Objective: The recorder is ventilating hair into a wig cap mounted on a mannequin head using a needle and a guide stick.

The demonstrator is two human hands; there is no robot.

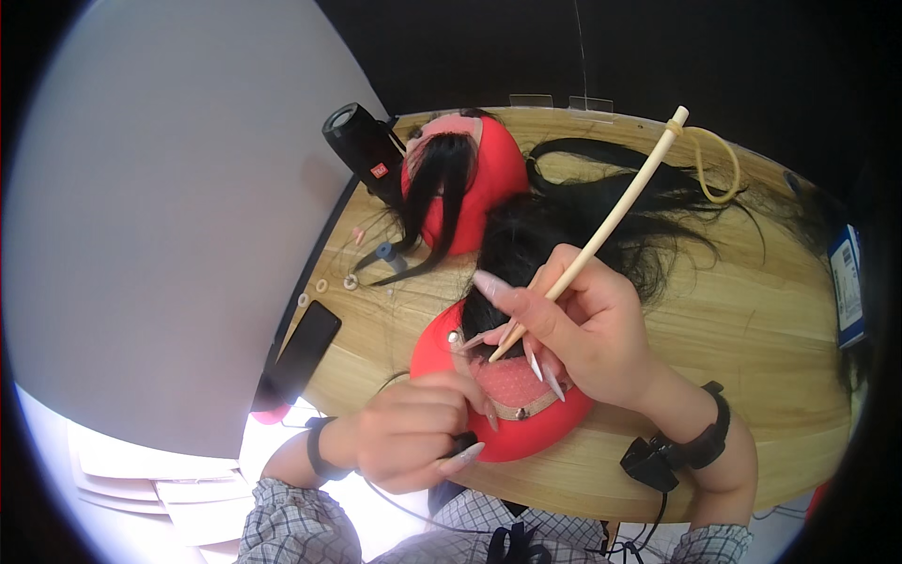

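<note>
My right hand grips a slim pale wooden stick like a pen, its lower tip against a pink mesh cap. A yellow rubber band is looped around the stick's upper end. The cap lies over a rounded red head form, its pale edging fixed with several round-headed pins. Long black hair spreads from the cap's far side across the table. My left hand is closed at the form's near left edge; whatever its fingers pinch is too small to tell.
Behind stands a second red form with a part-haired cap. Around it are a black cylindrical speaker, a blue spool, small rings and a dark phone. A blue-white box stands far right. Cables trail from both wristbands.
</note>
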